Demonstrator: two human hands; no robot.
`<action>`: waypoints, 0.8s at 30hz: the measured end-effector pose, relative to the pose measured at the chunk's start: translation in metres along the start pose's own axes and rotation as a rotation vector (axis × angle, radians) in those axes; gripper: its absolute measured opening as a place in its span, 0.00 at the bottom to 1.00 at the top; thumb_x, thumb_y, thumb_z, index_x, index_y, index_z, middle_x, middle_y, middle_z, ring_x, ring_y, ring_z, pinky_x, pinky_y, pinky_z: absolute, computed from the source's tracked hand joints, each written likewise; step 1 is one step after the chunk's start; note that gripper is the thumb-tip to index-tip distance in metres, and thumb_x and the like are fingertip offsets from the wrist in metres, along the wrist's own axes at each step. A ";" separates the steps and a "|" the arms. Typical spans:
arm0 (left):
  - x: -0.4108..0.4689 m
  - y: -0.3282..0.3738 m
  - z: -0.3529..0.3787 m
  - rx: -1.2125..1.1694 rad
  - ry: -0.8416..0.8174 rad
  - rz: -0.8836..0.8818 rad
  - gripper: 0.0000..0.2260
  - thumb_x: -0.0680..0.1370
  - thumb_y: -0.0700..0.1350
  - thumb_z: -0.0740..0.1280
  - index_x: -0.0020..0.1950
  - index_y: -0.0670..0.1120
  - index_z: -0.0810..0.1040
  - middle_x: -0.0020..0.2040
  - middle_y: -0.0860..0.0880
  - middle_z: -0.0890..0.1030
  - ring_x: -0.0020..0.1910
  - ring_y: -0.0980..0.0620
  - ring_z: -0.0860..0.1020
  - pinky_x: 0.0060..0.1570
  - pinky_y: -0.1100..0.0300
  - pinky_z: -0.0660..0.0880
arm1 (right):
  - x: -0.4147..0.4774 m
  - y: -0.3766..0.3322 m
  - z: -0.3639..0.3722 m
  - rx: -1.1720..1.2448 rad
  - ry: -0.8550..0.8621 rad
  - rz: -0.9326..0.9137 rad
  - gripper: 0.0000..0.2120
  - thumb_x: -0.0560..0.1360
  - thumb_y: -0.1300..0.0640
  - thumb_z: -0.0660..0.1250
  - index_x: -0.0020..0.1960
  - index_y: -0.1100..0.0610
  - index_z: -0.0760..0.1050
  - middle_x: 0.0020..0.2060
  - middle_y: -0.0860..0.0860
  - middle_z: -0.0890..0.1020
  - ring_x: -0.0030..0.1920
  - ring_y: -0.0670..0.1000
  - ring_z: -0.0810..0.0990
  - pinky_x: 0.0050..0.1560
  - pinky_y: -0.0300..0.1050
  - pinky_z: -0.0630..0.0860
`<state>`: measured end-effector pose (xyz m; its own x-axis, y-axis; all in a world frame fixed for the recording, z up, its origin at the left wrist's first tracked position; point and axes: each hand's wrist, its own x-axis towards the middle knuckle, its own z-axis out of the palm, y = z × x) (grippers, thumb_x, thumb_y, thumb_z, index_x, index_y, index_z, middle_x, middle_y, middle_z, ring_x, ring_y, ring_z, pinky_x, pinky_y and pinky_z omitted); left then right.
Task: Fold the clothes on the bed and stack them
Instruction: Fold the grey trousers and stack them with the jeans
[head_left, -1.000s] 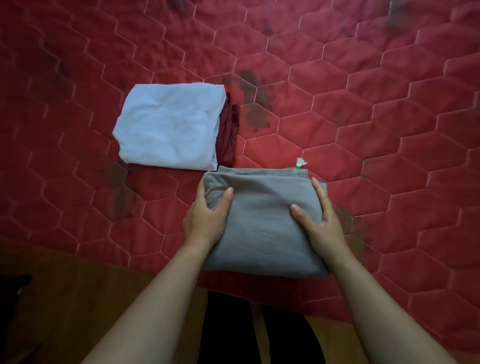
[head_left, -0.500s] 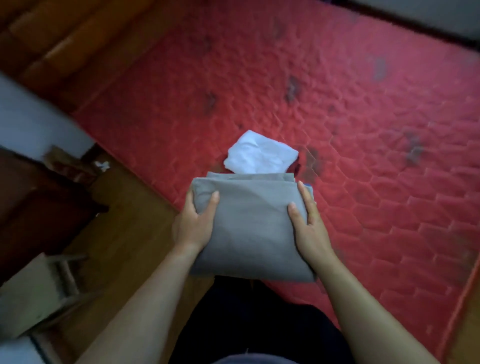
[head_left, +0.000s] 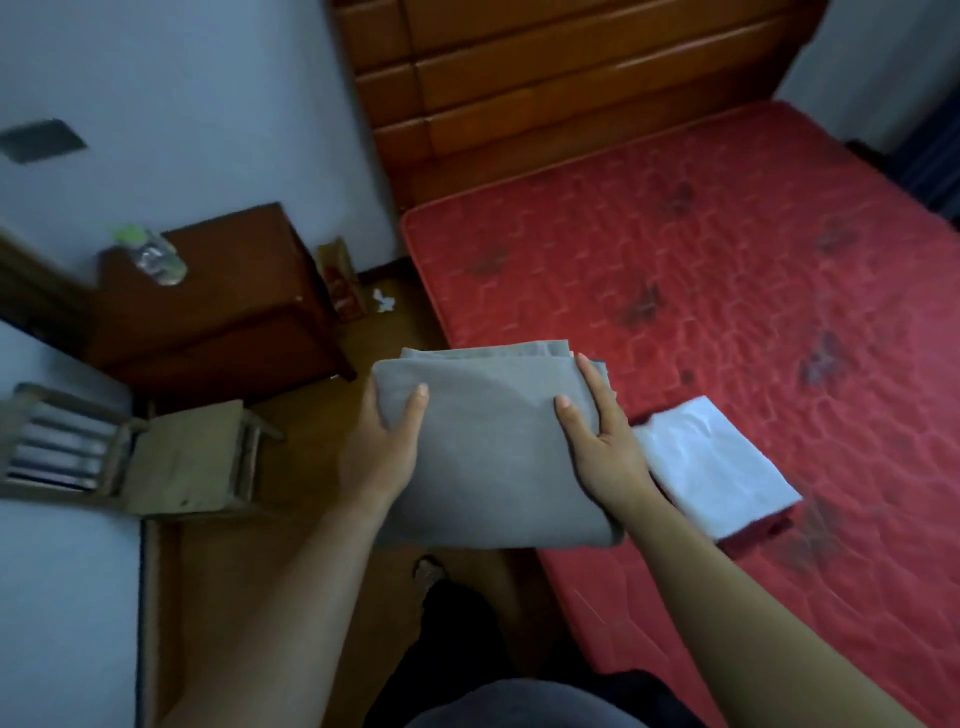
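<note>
Folded grey garment (head_left: 493, 457) held over the floor (head_left: 301, 551) beside the red mattress (head_left: 727, 249); left hand (head_left: 382, 457) and right hand (head_left: 597, 441) each clasp one side, thumbs on top. Folded white garment (head_left: 711, 467) lies on the mattress edge.

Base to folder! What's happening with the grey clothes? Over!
Left hand and right hand grip the folded grey garment at its sides. Held in the air near the bed, not yet stacked. White folded garment lies on the bed, nothing between.

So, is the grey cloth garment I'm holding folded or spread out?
Folded: the grey cloth garment forms a compact rectangle, with layered edges showing at its far side.
</note>
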<state>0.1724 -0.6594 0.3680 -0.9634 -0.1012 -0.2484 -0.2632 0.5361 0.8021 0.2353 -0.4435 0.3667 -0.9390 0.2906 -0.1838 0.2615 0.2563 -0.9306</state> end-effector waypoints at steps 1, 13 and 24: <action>0.017 -0.002 -0.015 -0.003 0.016 0.004 0.28 0.69 0.73 0.54 0.67 0.65 0.60 0.59 0.58 0.73 0.59 0.48 0.74 0.53 0.51 0.67 | 0.016 -0.011 0.018 -0.003 -0.015 -0.023 0.22 0.75 0.39 0.60 0.66 0.26 0.56 0.61 0.34 0.65 0.58 0.28 0.64 0.57 0.27 0.56; 0.222 0.020 -0.107 0.064 0.079 0.024 0.30 0.71 0.71 0.52 0.71 0.62 0.57 0.65 0.51 0.74 0.61 0.44 0.73 0.51 0.55 0.65 | 0.190 -0.087 0.145 0.086 -0.034 -0.048 0.19 0.73 0.35 0.56 0.61 0.21 0.56 0.59 0.25 0.60 0.62 0.34 0.62 0.59 0.35 0.58; 0.415 0.111 -0.053 0.012 0.044 0.027 0.38 0.67 0.74 0.53 0.73 0.59 0.56 0.68 0.50 0.71 0.65 0.44 0.71 0.62 0.49 0.67 | 0.397 -0.129 0.118 0.077 -0.006 -0.041 0.17 0.77 0.40 0.58 0.58 0.20 0.57 0.51 0.19 0.62 0.49 0.20 0.64 0.47 0.25 0.62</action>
<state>-0.2596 -0.6863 0.3830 -0.9714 -0.1231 -0.2029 -0.2370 0.5488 0.8016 -0.1975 -0.4699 0.3764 -0.9501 0.2754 -0.1468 0.2051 0.1966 -0.9588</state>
